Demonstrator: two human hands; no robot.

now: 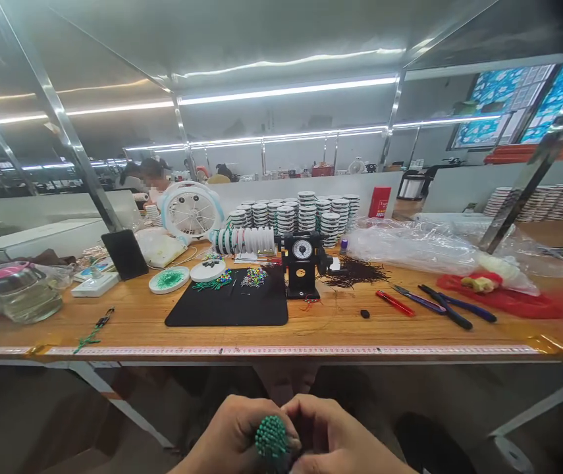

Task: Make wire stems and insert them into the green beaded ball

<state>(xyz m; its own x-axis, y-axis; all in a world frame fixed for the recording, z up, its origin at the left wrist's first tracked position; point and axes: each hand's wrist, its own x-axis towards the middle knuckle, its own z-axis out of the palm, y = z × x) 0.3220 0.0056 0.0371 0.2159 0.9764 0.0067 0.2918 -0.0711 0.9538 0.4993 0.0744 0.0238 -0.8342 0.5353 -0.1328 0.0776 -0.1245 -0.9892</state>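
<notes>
Low in the head view, my left hand (229, 438) and my right hand (333, 438) hold a tight bundle of green beaded stems (271, 437) between them, above my lap and below the table's front edge. The bundle's round, beaded top points up and away from me. My fingers hide its lower part. Both hands are close together, and neither touches the wooden workbench (340, 332) ahead of them. On the bench, a black mat (226, 304) holds small clusters of coloured beads, and a white dish of green beads (169, 280) stands to its left.
A black dial-faced winding device (302, 263) stands beside a dark wire pile (353, 273), behind which rise stacked wire spools (291, 214). Pliers and scissors (439, 303) lie to the right, near a red tray (498, 296). A measuring tape (286, 351) runs along the bench edge. A co-worker (150, 178) sits far back left.
</notes>
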